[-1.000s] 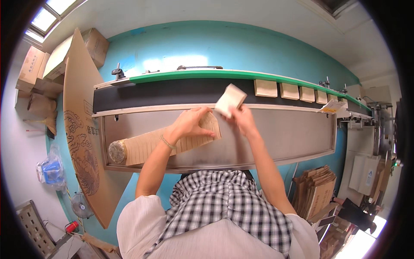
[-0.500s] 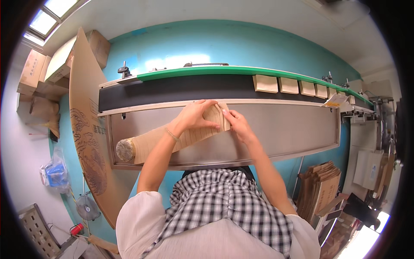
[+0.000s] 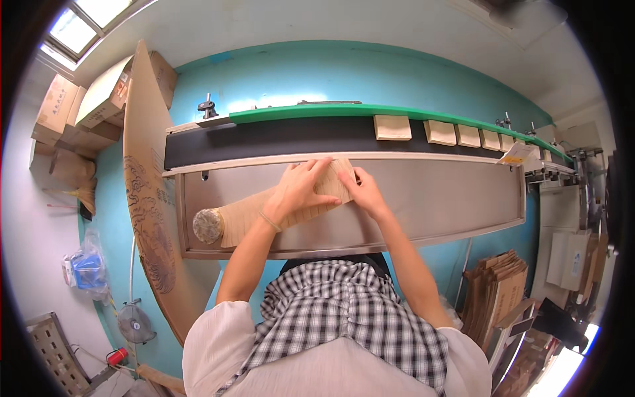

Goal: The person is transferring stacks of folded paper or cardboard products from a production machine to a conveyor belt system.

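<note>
A long row of tan, thin-edged paper packets (image 3: 246, 221) lies slantwise on the metal tray (image 3: 436, 198). A round, mottled, shiny object (image 3: 208, 226) stands against its lower left end. My left hand (image 3: 301, 188) is wrapped over the row near its upper right end, thumb on the near side and fingers on the far side. At that end, my right hand (image 3: 364, 192) has its fingers and thumb closed on the end packet (image 3: 340, 171), whose broad face is tilted toward me. The fingertips of both hands are partly hidden by the paper.
Beyond the tray runs a black conveyor belt (image 3: 284, 142) with a green rail (image 3: 297, 112). Several tan packets (image 3: 392, 128) are spaced along its right part. A tall cardboard sheet (image 3: 149, 185) stands at the left. Flattened cartons (image 3: 496, 291) lean at the lower right.
The end packet has turned its broad face more toward me between my hands. The leftmost packet on the belt appears farther left, with a wider gap beside it. The view has shifted slightly.
</note>
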The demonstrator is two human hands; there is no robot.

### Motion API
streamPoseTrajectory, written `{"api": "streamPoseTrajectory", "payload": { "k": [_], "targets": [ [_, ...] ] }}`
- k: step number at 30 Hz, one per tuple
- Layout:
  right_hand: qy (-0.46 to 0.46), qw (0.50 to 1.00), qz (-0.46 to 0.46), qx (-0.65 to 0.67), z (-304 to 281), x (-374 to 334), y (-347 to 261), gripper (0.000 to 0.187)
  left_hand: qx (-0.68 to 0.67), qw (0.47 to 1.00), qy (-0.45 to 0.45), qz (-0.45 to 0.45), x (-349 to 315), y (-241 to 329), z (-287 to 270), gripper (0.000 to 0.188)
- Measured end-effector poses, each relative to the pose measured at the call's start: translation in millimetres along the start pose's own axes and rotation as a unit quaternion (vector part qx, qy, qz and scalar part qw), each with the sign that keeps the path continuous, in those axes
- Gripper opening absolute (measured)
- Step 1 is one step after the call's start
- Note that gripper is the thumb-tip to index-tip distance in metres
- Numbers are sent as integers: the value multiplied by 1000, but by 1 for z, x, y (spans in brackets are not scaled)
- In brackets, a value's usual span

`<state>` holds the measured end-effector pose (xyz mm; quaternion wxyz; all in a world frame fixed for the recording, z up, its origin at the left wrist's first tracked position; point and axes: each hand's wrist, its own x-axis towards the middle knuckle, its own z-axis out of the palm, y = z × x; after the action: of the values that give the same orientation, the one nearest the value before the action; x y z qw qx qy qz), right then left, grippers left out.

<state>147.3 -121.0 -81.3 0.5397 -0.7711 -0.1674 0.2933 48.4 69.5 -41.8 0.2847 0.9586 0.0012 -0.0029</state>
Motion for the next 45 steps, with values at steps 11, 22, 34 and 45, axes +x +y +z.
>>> {"api": "streamPoseTrajectory", "payload": {
  "k": [11,22,34,45],
  "targets": [
    [-43,996,68,22,-12,8,-13,45,-104,991,-72,-33,37,-4,-12,86],
    [63,973,115,190,-35,32,14,39,-155,985,-53,-47,32,-13,-9,75],
    [-57,971,118,199,4,10,12,48,-102,991,-67,-53,18,-7,-24,84],
    [83,933,136,323,-31,49,1,32,-137,986,-62,-69,15,-14,-21,78]
  ]
}}
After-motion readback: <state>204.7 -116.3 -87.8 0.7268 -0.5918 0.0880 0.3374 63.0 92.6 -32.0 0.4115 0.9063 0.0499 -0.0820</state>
